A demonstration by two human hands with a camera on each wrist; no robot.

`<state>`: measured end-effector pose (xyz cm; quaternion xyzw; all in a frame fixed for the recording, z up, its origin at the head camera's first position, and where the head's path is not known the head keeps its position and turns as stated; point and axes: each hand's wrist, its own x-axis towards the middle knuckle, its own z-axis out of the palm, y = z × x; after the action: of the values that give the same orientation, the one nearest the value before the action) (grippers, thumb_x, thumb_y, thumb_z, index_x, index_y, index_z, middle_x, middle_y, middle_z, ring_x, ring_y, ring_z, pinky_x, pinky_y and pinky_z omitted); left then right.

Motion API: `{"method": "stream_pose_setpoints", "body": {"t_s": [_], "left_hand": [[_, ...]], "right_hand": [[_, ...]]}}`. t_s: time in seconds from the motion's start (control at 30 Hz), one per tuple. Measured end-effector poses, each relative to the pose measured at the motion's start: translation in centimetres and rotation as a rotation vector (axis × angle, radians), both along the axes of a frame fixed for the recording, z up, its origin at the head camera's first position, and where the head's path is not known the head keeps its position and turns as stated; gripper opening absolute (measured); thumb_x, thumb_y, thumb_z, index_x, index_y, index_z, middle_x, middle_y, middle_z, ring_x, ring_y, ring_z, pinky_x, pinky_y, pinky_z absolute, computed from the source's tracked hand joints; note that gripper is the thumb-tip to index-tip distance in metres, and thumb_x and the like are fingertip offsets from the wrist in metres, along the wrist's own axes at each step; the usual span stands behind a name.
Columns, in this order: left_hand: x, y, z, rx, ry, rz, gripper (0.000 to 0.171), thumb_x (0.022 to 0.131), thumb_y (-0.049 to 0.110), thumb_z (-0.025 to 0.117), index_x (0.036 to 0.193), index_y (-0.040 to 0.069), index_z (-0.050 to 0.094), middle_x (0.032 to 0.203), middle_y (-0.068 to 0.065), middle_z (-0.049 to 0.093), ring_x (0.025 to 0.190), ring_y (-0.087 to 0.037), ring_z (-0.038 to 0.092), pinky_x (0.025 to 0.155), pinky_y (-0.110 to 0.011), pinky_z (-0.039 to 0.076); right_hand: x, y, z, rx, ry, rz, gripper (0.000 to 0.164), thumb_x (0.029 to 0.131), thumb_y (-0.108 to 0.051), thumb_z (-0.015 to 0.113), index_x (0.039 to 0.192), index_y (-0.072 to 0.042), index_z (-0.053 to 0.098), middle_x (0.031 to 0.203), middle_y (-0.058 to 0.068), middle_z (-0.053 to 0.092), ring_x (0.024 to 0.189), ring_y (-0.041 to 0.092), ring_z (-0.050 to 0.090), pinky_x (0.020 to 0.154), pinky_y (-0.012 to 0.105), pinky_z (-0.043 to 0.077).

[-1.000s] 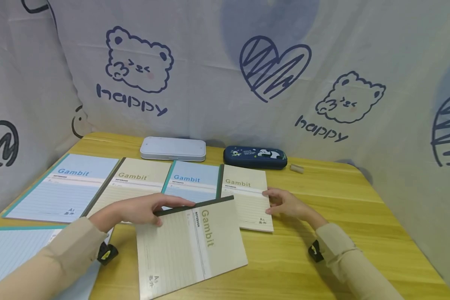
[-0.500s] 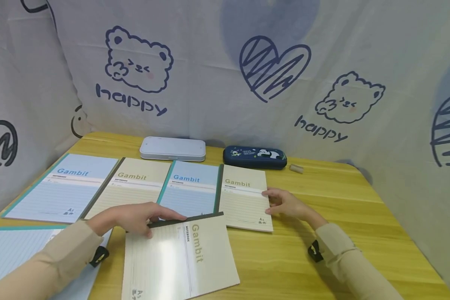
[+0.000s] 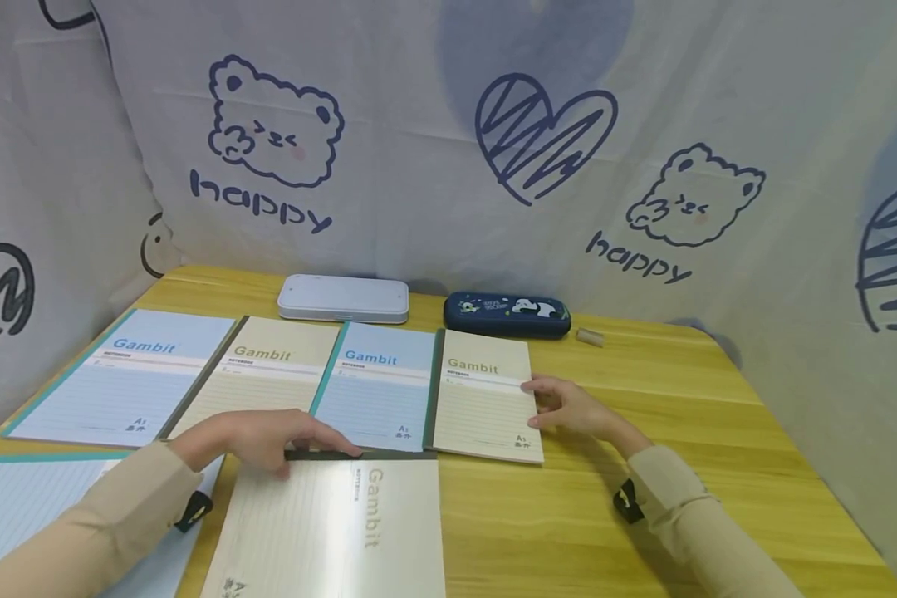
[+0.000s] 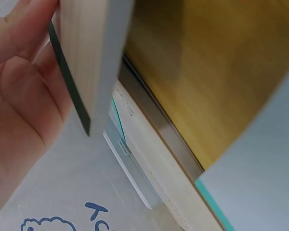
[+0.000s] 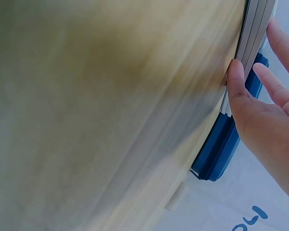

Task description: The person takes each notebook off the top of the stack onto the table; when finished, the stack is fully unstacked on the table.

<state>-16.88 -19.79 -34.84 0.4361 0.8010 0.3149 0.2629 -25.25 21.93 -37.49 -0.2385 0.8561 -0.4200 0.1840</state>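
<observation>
My left hand grips a cream Gambit notebook by its dark spine, thumb on one side and fingers on the other. In the left wrist view the notebook is tilted above the wooden table. The cover is turned sideways, and its near edge runs out of the head view. My right hand rests at the right edge of another cream notebook, which lies flat at the right end of a row. The right wrist view has the thumb against that layered edge, with the other fingers fairly straight.
Left of it in the row lie a small blue notebook, a cream notebook and a larger blue notebook. Another blue one is partly under my left forearm. Behind stand a white case, a navy panda case and an eraser-like block.
My left hand has brought the held notebook nearer and to the left, turning it squarer and uncovering the row's lower edges. My right hand has stayed at its notebook's edge.
</observation>
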Motion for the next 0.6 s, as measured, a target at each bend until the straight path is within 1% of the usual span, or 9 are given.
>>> {"method": "stream_pose_setpoints", "body": {"t_s": [0.1, 0.2, 0.3, 0.37, 0.47, 0.5, 0.6], "left_hand": [[-0.07, -0.04, -0.02, 0.005, -0.007, -0.014, 0.083, 0.052, -0.027, 0.048, 0.127, 0.01, 0.051, 0.123, -0.002, 0.052, 0.095, -0.008, 0.048, 0.081, -0.026, 0.042], [-0.14, -0.14, 0.07, -0.008, -0.007, -0.01, 0.084, 0.052, -0.027, 0.047, 0.126, 0.011, 0.051, 0.124, -0.002, 0.052, 0.099, -0.007, 0.048, 0.084, -0.026, 0.041], [-0.17, -0.23, 0.24, -0.025, -0.01, 0.005, 0.082, 0.053, -0.027, 0.048, 0.126, 0.011, 0.052, 0.122, -0.001, 0.053, 0.097, -0.007, 0.05, 0.082, -0.027, 0.042], [-0.15, -0.24, 0.34, -0.033, 0.002, 0.011, 0.081, 0.053, -0.027, 0.049, 0.125, 0.011, 0.053, 0.12, 0.001, 0.055, 0.089, -0.006, 0.05, 0.077, -0.025, 0.043], [-0.02, -0.12, 0.53, -0.048, 0.026, 0.03, 0.079, 0.053, -0.028, 0.05, 0.122, 0.009, 0.055, 0.112, 0.005, 0.058, 0.075, -0.005, 0.046, 0.066, -0.022, 0.042], [0.01, -0.04, 0.6, -0.055, 0.033, 0.039, 0.079, 0.053, -0.028, 0.049, 0.121, 0.009, 0.056, 0.109, 0.006, 0.059, 0.073, -0.005, 0.046, 0.064, -0.022, 0.041], [0.12, 0.23, 0.83, -0.07, 0.024, 0.076, 0.076, 0.053, -0.029, 0.049, 0.118, 0.01, 0.059, 0.103, 0.009, 0.06, 0.07, -0.006, 0.044, 0.059, -0.021, 0.039]], "right_hand": [[-0.03, -0.01, 0.03, -0.002, -0.008, -0.001, 0.055, 0.08, -0.002, 0.065, 0.126, 0.012, 0.039, 0.138, 0.033, 0.017, 0.121, 0.043, 0.031, 0.091, 0.042, 0.038], [-0.07, -0.01, -0.01, -0.004, -0.005, 0.003, 0.055, 0.08, -0.003, 0.064, 0.126, 0.012, 0.039, 0.138, 0.032, 0.017, 0.121, 0.043, 0.031, 0.091, 0.042, 0.038], [-0.05, 0.01, -0.03, -0.007, -0.002, 0.004, 0.055, 0.08, -0.002, 0.064, 0.126, 0.012, 0.039, 0.138, 0.033, 0.018, 0.121, 0.043, 0.031, 0.091, 0.042, 0.038], [-0.06, 0.0, -0.04, -0.011, -0.004, 0.004, 0.055, 0.08, -0.002, 0.065, 0.126, 0.012, 0.039, 0.138, 0.033, 0.018, 0.12, 0.043, 0.031, 0.091, 0.042, 0.038], [-0.05, -0.01, -0.05, -0.005, -0.003, 0.0, 0.055, 0.08, -0.002, 0.065, 0.126, 0.012, 0.039, 0.138, 0.033, 0.018, 0.12, 0.043, 0.031, 0.091, 0.042, 0.038], [-0.07, -0.01, -0.08, -0.003, -0.002, -0.002, 0.055, 0.08, -0.002, 0.065, 0.126, 0.012, 0.039, 0.138, 0.033, 0.018, 0.12, 0.043, 0.031, 0.091, 0.042, 0.038], [-0.07, 0.01, -0.13, 0.005, -0.005, -0.012, 0.054, 0.08, -0.002, 0.065, 0.126, 0.011, 0.04, 0.138, 0.032, 0.018, 0.12, 0.043, 0.031, 0.091, 0.042, 0.038]]}}
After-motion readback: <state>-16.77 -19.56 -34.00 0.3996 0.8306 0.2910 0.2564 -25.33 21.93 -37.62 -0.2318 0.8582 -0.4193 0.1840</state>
